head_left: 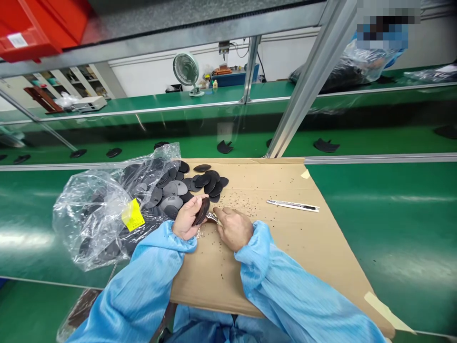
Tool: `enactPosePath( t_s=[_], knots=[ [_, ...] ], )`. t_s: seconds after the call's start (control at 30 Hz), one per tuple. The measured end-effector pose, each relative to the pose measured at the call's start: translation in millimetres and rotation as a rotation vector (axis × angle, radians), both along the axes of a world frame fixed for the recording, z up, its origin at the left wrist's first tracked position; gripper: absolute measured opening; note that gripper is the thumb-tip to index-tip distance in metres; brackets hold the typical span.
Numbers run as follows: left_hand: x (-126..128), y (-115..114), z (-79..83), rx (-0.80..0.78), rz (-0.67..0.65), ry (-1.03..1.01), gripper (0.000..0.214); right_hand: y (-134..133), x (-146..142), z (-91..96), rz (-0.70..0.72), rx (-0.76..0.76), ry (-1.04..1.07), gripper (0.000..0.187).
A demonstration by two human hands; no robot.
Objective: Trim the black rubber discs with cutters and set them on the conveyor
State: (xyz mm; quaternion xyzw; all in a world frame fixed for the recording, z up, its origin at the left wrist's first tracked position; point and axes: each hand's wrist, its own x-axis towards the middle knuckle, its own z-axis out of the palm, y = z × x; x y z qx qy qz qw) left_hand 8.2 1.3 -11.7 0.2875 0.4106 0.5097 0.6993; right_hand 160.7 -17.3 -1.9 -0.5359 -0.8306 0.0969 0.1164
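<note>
My left hand [186, 219] is closed around a dark round plastic disc [202, 211], held on edge over the cardboard sheet [285, 238]. My right hand [233, 228] is closed on a small metal tool [213, 217] whose tip touches the disc's rim. Both sleeves are light blue. A heap of similar black discs [200, 183] lies just beyond my hands, spilling from a clear plastic bag [96, 214] with a yellow label at the left. Tiny dark trimmings are scattered over the cardboard around my hands.
A slim utility knife [293, 205] lies on the cardboard to the right. Green conveyor belts [392, 224] run left to right, the far one carrying loose black parts [325, 145]. A slanted metal post [307, 85] rises behind the cardboard. A small fan [187, 71] and another person's bagged parts sit farther back.
</note>
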Motion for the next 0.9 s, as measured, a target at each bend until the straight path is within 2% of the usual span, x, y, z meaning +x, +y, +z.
enactPosePath(
  t_s=[0.1, 0.23, 0.3, 0.37, 0.5, 0.6, 0.77, 0.9],
  knots=[
    [3.0, 0.6, 3.1, 0.033, 0.046, -0.014, 0.042, 1.7, 2.0, -10.0, -0.035, 0.033, 0.192, 0.031],
    [4.3, 4.9, 2.8, 0.121, 0.231, -0.056, 0.04, 15.4, 9.3, -19.9, -0.193, 0.122, 0.52, 0.024],
    [3.7, 7.2, 1.1, 0.146, 0.301, -0.046, 0.04, 26.7, 10.7, -20.5, -0.273, 0.132, 0.593, 0.025],
    [3.1, 8.3, 0.6, 0.157, 0.332, -0.014, 0.04, 38.3, 8.7, -19.2, -0.28, 0.088, 0.595, 0.029],
    [2.1, 5.9, 4.0, 0.158, 0.321, 0.01, 0.043, 52.9, 0.5, -17.8, -0.168, -0.027, 0.484, 0.034],
    [0.9, 3.4, 5.8, 0.154, 0.276, -0.005, 0.048, 54.1, 0.2, -19.7, -0.158, -0.05, 0.477, 0.036],
    [-1.1, 3.7, 0.9, 0.104, 0.23, -0.068, 0.035, 46.4, 8.8, -21.0, -0.231, -0.003, 0.652, 0.037],
    [-1.8, 5.8, -2.9, 0.072, 0.243, -0.129, 0.032, 42.1, 12.1, -19.6, -0.397, 0.036, 0.673, 0.036]
  ],
)
